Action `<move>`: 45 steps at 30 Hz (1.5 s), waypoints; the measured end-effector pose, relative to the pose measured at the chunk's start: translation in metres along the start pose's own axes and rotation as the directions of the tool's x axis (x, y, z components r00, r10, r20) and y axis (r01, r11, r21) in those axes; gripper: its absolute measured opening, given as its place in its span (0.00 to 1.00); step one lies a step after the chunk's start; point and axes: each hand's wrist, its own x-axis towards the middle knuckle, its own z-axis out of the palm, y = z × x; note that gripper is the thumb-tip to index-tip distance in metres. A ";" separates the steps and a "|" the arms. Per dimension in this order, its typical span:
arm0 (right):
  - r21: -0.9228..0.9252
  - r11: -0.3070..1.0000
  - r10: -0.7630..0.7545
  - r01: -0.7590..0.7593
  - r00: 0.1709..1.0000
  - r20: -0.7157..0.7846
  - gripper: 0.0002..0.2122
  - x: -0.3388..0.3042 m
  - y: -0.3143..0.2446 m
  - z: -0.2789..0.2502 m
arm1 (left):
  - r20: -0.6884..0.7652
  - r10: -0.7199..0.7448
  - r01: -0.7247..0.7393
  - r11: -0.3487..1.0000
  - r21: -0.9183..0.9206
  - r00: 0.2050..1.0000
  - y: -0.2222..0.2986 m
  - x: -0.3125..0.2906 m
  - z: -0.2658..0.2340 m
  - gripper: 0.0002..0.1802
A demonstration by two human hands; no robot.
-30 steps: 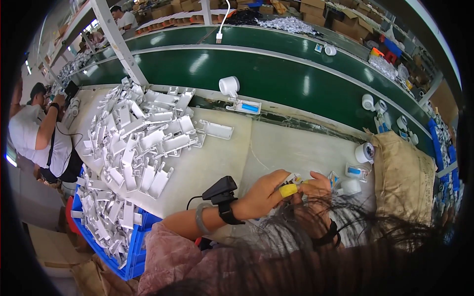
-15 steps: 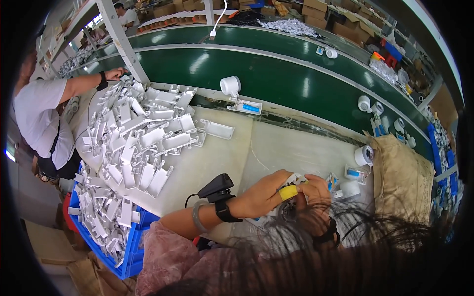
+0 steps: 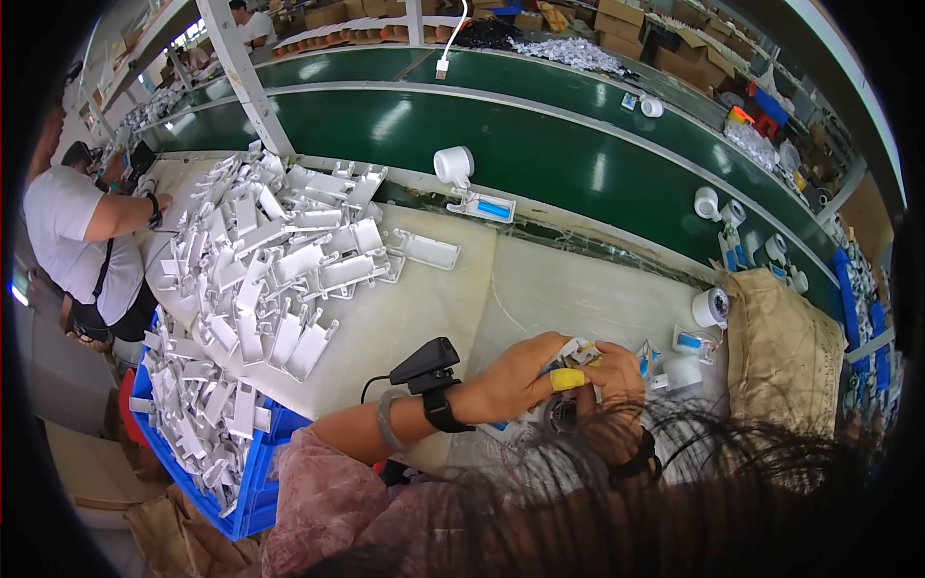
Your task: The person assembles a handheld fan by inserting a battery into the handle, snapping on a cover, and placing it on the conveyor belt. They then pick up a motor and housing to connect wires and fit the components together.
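Observation:
My left hand (image 3: 528, 376) and my right hand (image 3: 615, 380) meet over the worktable, fingers closed around a small white plastic part (image 3: 578, 348). Fingers hide much of this part. Yellow tape (image 3: 567, 379) wraps a finger there. Just below the hands, a round part with a dark centre (image 3: 560, 414) shows partly, behind loose hair. Beyond my right hand lie a white cylindrical housing (image 3: 683, 371) and a white tray with a blue battery (image 3: 692, 343). A round white lamp head (image 3: 711, 307) stands farther off.
White plastic housings (image 3: 279, 236) form a heap on the left, and more fill a blue bin (image 3: 252, 491). A green conveyor (image 3: 549, 144) runs behind, carrying lamp heads. A brown sack (image 3: 782, 352) stands at right. A co-worker (image 3: 82, 226) is at far left.
My hands stay together, with a slight shift of the fingers around the white part. The co-worker's arm has drawn back from the far end of the heap.

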 end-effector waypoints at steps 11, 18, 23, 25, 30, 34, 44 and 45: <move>-0.019 1.000 0.017 -0.017 1.000 0.014 0.13 0.001 -0.003 -0.001 | -0.043 0.151 -0.139 0.967 0.212 0.988 0.002 -0.001 0.000 0.18; 0.008 1.000 0.024 -0.024 0.999 0.022 0.12 0.003 -0.004 -0.001 | -0.043 0.198 -0.178 0.941 0.289 0.979 -0.001 0.000 0.000 0.18; 0.005 0.999 0.039 -0.039 0.999 -0.015 0.12 0.002 -0.006 0.001 | -0.039 0.229 -0.206 0.929 0.308 0.973 0.000 0.000 0.000 0.18; 0.012 0.999 0.039 -0.039 0.998 -0.047 0.12 0.003 -0.006 0.001 | -0.027 0.225 -0.208 0.933 0.295 0.974 -0.004 0.001 -0.001 0.18; -0.101 0.993 0.065 -0.065 0.998 -0.012 0.13 0.002 -0.006 0.001 | -0.023 0.079 -0.073 0.975 0.209 0.997 -0.001 0.002 -0.003 0.19; -0.102 0.994 0.048 -0.050 0.999 -0.021 0.12 0.001 -0.004 0.000 | -0.022 0.189 -0.179 0.957 0.229 0.982 -0.003 0.002 -0.003 0.21; -0.083 0.992 -0.097 0.095 0.995 -0.022 0.13 0.001 -0.003 -0.006 | 0.049 -0.109 0.107 0.993 0.053 0.993 0.018 -0.004 -0.004 0.25; -0.092 0.989 -0.122 0.118 0.991 -0.048 0.13 0.001 -0.004 -0.006 | 0.048 -0.104 0.102 0.993 0.053 0.993 0.013 -0.003 -0.004 0.25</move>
